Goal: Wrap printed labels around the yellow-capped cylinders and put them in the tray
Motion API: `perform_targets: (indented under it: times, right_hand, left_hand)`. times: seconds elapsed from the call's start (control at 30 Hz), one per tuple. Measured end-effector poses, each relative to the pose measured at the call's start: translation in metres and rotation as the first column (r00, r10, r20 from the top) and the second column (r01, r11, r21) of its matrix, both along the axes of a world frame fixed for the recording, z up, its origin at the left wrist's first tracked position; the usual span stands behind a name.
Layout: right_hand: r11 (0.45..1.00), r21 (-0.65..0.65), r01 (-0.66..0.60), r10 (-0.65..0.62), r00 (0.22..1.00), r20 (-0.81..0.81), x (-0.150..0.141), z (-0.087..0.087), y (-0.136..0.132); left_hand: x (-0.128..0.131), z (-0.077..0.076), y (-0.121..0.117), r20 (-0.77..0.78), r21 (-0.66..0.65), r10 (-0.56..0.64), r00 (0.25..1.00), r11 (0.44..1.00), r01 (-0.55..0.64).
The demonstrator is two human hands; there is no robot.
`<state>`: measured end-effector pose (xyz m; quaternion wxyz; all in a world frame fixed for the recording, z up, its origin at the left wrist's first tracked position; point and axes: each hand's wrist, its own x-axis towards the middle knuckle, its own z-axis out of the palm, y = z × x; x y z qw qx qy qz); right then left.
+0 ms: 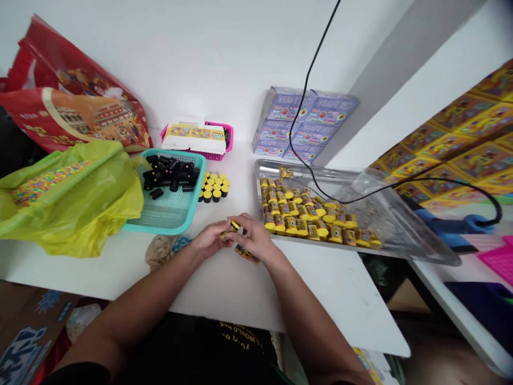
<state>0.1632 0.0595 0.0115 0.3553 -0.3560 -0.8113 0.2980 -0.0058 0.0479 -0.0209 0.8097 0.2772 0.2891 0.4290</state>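
Note:
My left hand (210,239) and my right hand (251,235) meet over the white table (224,283), fingers pinched together on one small yellow-and-black wrapped piece (234,225). A strip of printed labels (247,254) lies on the table under my right hand. Just right of my hands, a metal tray (401,230) holds rows of several wrapped yellow pieces (304,216). Ahead of my left hand stand several yellow-capped black tubes (214,187) beside a teal basket (168,214) of black tubes (170,174).
A yellow plastic bag (72,203) with coloured beads and a red printed bag (76,107) lie at the left. A pink basket (218,141) with a yellow box, purple boxes (304,125), a black cable (316,59) and yellow cartons (468,133) stand behind and to the right.

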Motion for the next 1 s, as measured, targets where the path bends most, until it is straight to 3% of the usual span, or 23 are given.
perform_targets:
  times: [0.1, 0.2, 0.27, 0.37, 0.43, 0.6, 0.8, 1.0]
  right_hand:
    - [0.996, 0.046, 0.071, -0.069, 0.996, -0.053, -0.003, -0.005, -0.001]
    - [0.957, 0.204, 0.205, -0.193, 0.978, -0.078, -0.005, -0.012, -0.003]
    - [0.905, 0.351, 0.238, -0.238, 0.97, -0.045, -0.008, -0.017, -0.005]
    - [0.845, 0.505, 0.178, -0.239, 0.969, 0.058, -0.014, -0.02, -0.009]
    - [0.849, 0.505, 0.157, -0.227, 0.971, 0.079, -0.016, -0.021, -0.01]
    - [0.929, 0.329, 0.171, -0.178, 0.984, -0.009, -0.016, -0.024, -0.007]
    - [0.857, 0.479, 0.19, -0.25, 0.966, 0.063, -0.019, -0.029, -0.008]
    - [0.902, 0.373, 0.216, -0.22, 0.975, -0.032, -0.02, -0.029, -0.008]
  left_hand:
    - [0.0, 0.003, 0.0, 0.034, -0.052, -0.046, 0.998, 0.998, 0.047]
    - [0.0, 0.006, 0.0, 0.046, -0.126, -0.075, 0.996, 0.989, 0.08]
    - [0.001, 0.006, 0.0, 0.047, -0.17, -0.03, 0.998, 0.985, 0.038]
    - [0.002, 0.006, 0.001, 0.072, -0.186, 0.098, 0.993, 0.979, -0.083]
    - [0.001, 0.007, 0.002, 0.083, -0.174, 0.163, 0.983, 0.974, -0.147]
    - [-0.004, 0.01, 0.004, 0.055, -0.212, 0.205, 0.977, 0.959, -0.189]
    - [-0.005, 0.011, 0.005, 0.139, -0.261, 0.198, 0.97, 0.952, -0.157]
    - [-0.003, 0.012, 0.004, 0.099, -0.279, 0.202, 0.974, 0.946, -0.168]
